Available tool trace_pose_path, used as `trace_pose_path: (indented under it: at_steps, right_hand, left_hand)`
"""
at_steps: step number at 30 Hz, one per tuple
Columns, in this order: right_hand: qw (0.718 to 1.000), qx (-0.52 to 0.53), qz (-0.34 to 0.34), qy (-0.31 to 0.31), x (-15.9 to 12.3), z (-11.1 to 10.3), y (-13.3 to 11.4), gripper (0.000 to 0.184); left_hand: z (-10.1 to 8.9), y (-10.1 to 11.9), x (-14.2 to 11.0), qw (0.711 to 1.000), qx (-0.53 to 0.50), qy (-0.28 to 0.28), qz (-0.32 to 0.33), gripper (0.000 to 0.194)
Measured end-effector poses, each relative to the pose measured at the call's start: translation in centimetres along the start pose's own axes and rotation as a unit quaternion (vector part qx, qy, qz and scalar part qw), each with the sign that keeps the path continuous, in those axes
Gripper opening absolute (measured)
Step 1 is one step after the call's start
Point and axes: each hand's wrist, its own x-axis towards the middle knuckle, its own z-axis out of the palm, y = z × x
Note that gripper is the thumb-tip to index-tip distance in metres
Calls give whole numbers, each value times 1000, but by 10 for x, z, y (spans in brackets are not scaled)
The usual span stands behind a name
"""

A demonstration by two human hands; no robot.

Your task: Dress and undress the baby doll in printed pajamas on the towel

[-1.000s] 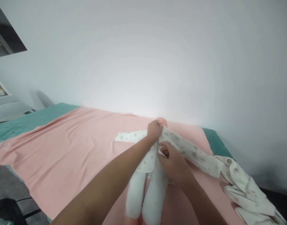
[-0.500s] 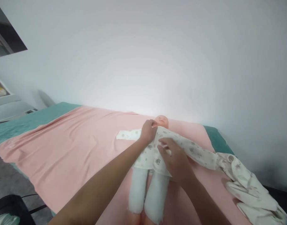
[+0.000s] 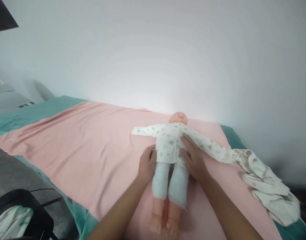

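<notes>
Shirt front (image 3: 166,141) partly hidden beneath right hand (image 3: 195,160), forearms (image 3: 121,206) cut off at bottom edge.

A pale wall (image 3: 132,56) rose behind the green cover (image 3: 60,106), brightest low in its middle. To the left I saw grey floor (image 3: 4,166) and, high up, a dark patch (image 3: 2,16).

pass: over pink sheet (image 3: 100,150), left; blocked: bunched cloth (image 3: 270,186), right; wall (image 3: 153,56), beyond doll (image 3: 161,180)
</notes>
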Motion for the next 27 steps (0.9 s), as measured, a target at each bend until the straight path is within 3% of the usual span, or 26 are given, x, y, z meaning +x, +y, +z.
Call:
trace_pose_path:
  at_steps: [6, 11, 14, 20, 27]
  right_hand:
    - [998, 11, 67, 15, -46, -5, 5, 55]
    - [988, 28, 147, 32, -73, -19, -14, 53]
    - [986, 20, 159, 44, -75, -22, -23, 53]
    - [974, -11, 208, 88, -67, -15, -17, 45]
    - [968, -28, 217, 127, -75, -14, -17, 28]
  left_hand:
    - [-15, -3, -18, 999, 2, -54, -2, 33]
    - [-19, -5, -22, 996, -5, -82, -19, 48]
    - [-16, -6, -19, 997, 15, -65, -41, 42]
    - [-10, -9, -15, 996, 68, -40, -32, 4]
    - [-16, -12, -21, 991, 63, 100, -68, 16]
